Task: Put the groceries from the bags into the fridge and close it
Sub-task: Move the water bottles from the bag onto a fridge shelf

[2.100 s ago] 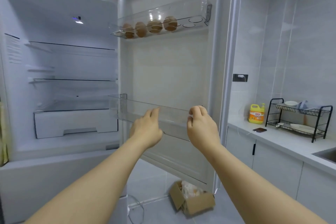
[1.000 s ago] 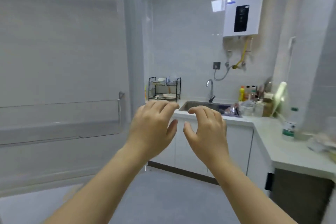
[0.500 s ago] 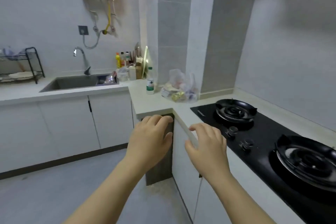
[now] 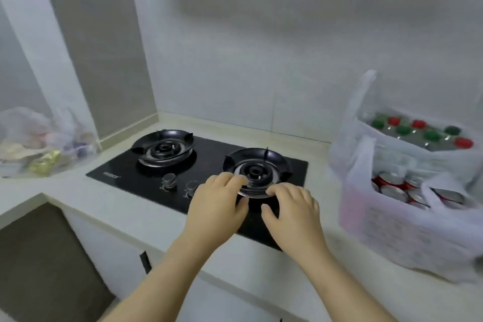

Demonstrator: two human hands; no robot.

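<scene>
You are holding your left hand (image 4: 217, 208) and right hand (image 4: 294, 213) side by side above the black gas hob (image 4: 125, 178), fingers loosely curled, gripping nothing. A white bag (image 4: 405, 232) of cans (image 4: 394, 191) is sitting on the counter (image 4: 86, 198) to your right, and a clear bag (image 4: 31, 138) of groceries is lying far left.

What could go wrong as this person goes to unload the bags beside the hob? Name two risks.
1. The thin bag is packed with cans; lifted whole, it may tear or spill.
2. The left hand and right hand hover over the hob, close to its knobs; a reach across could bump one.
</scene>
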